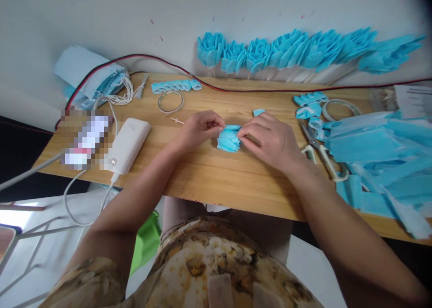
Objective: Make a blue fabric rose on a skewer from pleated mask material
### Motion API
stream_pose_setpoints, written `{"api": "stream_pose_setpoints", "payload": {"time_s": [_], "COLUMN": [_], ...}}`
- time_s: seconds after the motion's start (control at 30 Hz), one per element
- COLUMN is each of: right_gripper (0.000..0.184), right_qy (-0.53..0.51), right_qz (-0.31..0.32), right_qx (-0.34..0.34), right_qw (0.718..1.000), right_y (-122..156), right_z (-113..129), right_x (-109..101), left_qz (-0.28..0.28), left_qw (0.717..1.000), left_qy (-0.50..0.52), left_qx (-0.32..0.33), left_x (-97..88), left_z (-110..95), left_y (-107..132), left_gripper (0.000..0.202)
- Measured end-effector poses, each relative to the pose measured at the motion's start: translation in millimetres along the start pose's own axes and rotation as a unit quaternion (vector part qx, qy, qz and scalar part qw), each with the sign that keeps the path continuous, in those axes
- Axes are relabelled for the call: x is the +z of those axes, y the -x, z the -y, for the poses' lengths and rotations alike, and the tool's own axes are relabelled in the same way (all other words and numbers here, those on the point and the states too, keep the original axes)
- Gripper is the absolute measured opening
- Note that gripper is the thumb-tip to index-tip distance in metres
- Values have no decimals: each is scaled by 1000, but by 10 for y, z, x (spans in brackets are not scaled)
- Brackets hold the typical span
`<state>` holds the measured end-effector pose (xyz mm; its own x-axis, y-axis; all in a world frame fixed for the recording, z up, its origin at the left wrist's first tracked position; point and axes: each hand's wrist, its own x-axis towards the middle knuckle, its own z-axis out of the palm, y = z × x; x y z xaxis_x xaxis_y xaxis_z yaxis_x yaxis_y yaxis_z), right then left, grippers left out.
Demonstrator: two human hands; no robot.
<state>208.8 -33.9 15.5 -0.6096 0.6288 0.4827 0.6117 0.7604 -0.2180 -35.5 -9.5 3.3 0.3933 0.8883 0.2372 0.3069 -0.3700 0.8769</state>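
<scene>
Over the middle of the wooden table [209, 173] I hold a small blue fabric flower [228, 139] made of layered petals. My left hand [202, 127] pinches its upper left edge between thumb and fingers. From the other side my right hand [270, 139] pinches the flower's right edge with thumb and forefinger. A loose blue petal piece [258, 112] lies just behind my right hand. Left of my left hand is a thin white stick [177, 120]. Behind it rests a roll of tape [170, 101], near a row of folded blue pieces [176, 86].
Finished-looking blue flowers [258, 55] on sticks lean along the wall. Scissors [320, 150], another tape roll [341, 110] and blue fabric sheets [381, 146] crowd the right. On the left are a white power bank [130, 146], a blurred phone [87, 141], cables and stacked masks [89, 74].
</scene>
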Motion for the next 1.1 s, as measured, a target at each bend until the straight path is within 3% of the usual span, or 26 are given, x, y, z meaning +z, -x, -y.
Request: {"api": "stream_pose_setpoints", "payload": {"time_s": [0.27,0.5,0.73,0.93,1.1], "right_gripper": [16,10,23,19,20], "right_qy": [-10,-26,-45,-70,-88], "right_qz": [-48,-73,-57,-67,-98], "right_qx": [48,64,52,45,56], "right_qw": [998,995,996,994,990], "right_y": [36,35,5,19,59], "right_z": [-30,-16,-33,-50,-52], "right_x": [80,73,88,74,64], "left_qz": [8,4,4,41,18], "left_qw": [994,995,995,998,992], "left_qy": [-65,-62,-55,16,-64], "left_qx": [89,79,88,34,107], "left_x": [-13,-3,7,-130,-104], "left_z": [-37,-67,-36,-24,-5], "left_y": [22,41,32,44,45], "left_gripper": [7,7,6,21,28]}}
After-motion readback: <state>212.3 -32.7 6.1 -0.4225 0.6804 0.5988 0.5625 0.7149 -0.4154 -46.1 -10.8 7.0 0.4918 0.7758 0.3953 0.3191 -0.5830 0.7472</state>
